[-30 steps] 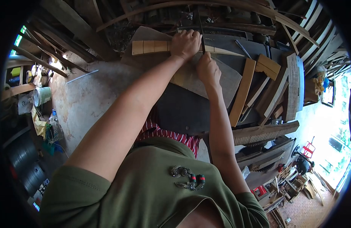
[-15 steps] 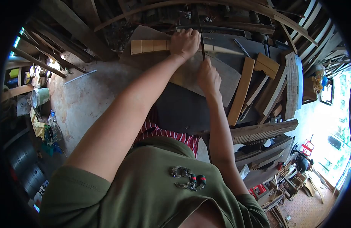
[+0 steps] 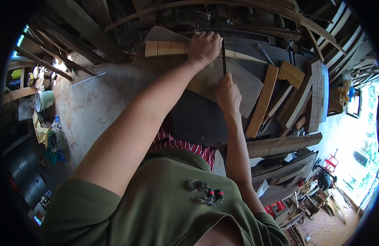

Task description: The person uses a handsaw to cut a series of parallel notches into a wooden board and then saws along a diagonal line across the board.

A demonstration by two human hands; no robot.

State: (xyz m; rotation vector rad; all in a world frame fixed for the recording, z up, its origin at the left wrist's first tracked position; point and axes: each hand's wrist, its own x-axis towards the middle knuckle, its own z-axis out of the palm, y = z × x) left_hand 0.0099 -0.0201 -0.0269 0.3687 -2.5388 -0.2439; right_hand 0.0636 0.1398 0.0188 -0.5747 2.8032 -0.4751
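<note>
My left hand [image 3: 205, 48] is closed over the middle of a pale, slightly curved wooden strip [image 3: 165, 48], pressing it on a flat grey-brown board [image 3: 238, 86]. Thin crosswise lines mark the strip left of the hand, and its narrow tapering end [image 3: 249, 56] runs out to the right. My right hand [image 3: 229, 95] is wrapped around the near end of a long dark tool, seemingly a handsaw [image 3: 224, 57] seen edge-on. Its blade crosses the strip just right of my left hand. The handle is hidden in my fist.
Several wood pieces, among them a light plank [image 3: 263, 100] and a notched block [image 3: 291, 74], lie on the right of the dark worktop [image 3: 193, 119]. A long curved wooden strip [image 3: 255, 3] arches across the back. A bucket [image 3: 44, 100] stands at left; a toothed wooden piece [image 3: 284, 145] is at lower right.
My right hand has drawn the handsaw back toward my body. My left hand stays on the wooden strip; the whole view has shifted slightly.
</note>
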